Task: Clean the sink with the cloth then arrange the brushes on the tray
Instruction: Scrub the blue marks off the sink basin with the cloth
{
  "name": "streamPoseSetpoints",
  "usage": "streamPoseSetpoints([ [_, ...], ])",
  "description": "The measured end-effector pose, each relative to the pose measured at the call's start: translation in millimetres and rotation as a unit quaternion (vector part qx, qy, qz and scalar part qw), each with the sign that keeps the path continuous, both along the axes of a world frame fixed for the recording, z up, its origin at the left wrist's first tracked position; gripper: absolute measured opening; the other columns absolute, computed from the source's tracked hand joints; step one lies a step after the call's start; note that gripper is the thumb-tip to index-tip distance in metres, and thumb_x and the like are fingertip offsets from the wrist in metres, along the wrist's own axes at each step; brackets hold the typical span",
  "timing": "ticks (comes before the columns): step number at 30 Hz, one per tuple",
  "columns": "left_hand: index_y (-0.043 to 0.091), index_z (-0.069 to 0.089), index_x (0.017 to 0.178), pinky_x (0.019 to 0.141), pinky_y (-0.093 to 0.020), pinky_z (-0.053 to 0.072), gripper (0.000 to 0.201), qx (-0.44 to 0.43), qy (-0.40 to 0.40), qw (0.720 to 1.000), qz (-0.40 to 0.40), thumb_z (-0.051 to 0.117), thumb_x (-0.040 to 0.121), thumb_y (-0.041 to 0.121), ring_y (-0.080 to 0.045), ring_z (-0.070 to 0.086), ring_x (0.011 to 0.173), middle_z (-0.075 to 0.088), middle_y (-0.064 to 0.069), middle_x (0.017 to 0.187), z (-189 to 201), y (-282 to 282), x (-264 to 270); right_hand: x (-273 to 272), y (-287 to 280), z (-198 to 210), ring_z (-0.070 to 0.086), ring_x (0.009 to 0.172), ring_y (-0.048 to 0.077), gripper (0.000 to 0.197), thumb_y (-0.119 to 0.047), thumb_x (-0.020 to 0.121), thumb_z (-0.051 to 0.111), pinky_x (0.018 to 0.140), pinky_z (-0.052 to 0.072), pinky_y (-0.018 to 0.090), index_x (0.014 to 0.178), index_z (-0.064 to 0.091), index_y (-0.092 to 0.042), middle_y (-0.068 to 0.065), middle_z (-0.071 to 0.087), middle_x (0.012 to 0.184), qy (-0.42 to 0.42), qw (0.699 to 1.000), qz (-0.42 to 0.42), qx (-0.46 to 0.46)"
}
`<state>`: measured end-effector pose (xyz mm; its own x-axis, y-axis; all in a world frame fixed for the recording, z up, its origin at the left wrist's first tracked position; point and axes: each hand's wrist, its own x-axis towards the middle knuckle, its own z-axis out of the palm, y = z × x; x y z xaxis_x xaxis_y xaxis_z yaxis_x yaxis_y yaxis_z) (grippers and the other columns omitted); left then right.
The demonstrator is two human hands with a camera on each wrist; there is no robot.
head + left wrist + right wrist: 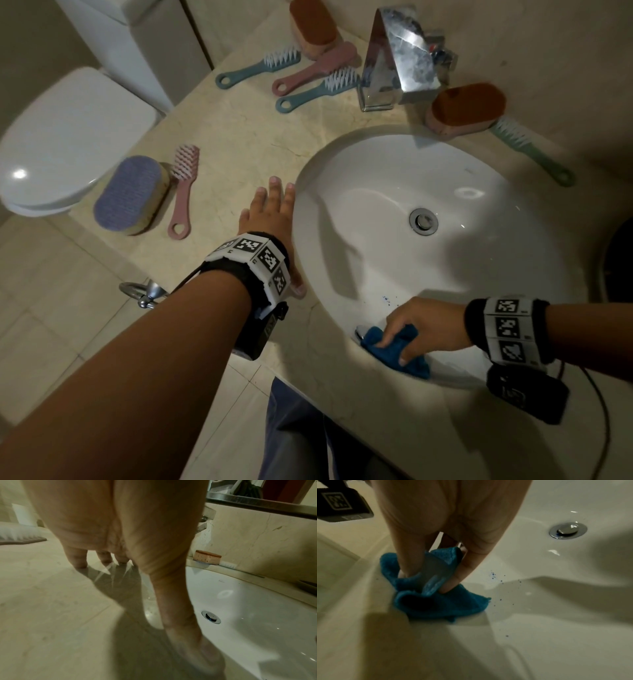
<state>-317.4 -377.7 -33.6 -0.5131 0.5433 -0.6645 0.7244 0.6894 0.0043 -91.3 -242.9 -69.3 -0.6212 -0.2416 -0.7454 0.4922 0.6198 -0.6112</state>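
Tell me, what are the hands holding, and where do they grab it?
The right hand pinches the blue cloth by its bunched-up top, pressing it on the sink wall. The left hand holds nothing; it rests flat on the counter.

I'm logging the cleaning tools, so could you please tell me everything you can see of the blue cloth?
The blue cloth is a small, fuzzy, towel-like rag, deep teal-blue, crumpled into loose folds rather than spread flat. It lies on the white sink wall at the near rim, just below the counter edge. The right hand grips it, fingers curled into its folds and pressing it to the basin. A few dark and blue specks dot the basin beside it.
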Motion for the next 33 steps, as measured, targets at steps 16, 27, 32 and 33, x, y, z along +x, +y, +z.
streamPoseSetpoints([
  [16,0.014,-0.030,0.143,0.120,-0.044,0.008,0.162,-0.013,0.009,1.000,-0.003,0.090,0.038,0.049,-0.030,-0.017,0.144,-0.030,-0.010,0.152,-1,2,0,-51,51,-59,0.056,0.086,0.018,0.019,-0.014,0.089,0.055,0.072,0.037,0.018,0.104,0.067,-0.019,-0.001,0.053,0.082,0.099,0.967,-0.031,0.232],
  [27,0.014,-0.029,0.143,0.120,-0.044,0.008,0.164,-0.007,0.007,1.000,-0.004,0.090,0.035,0.050,-0.029,-0.019,0.144,-0.031,-0.009,0.152,-7,2,-3,-36,25,-54,0.053,0.096,0.017,0.039,-0.026,0.091,0.055,0.085,0.037,0.023,0.129,0.052,-0.036,-0.001,0.049,0.096,0.103,0.973,0.057,0.199],
  [32,0.015,-0.029,0.143,0.120,-0.044,0.007,0.164,-0.009,0.003,1.000,0.002,0.090,0.036,0.048,-0.029,-0.019,0.144,-0.032,-0.009,0.152,-3,2,-1,-47,45,-56,0.056,0.096,0.013,0.038,-0.021,0.089,0.059,0.080,0.034,0.018,0.127,0.057,-0.027,-0.005,0.058,0.101,0.043,0.980,-0.022,0.192],
  [33,0.015,-0.029,0.143,0.120,-0.044,0.007,0.163,-0.009,0.002,1.000,0.002,0.090,0.037,0.048,-0.029,-0.019,0.144,-0.032,-0.009,0.152,-2,2,0,-45,45,-46,0.057,0.093,0.010,0.040,-0.020,0.088,0.061,0.080,0.038,0.017,0.127,0.056,-0.029,-0.007,0.060,0.104,0.017,0.989,-0.045,0.143],
])
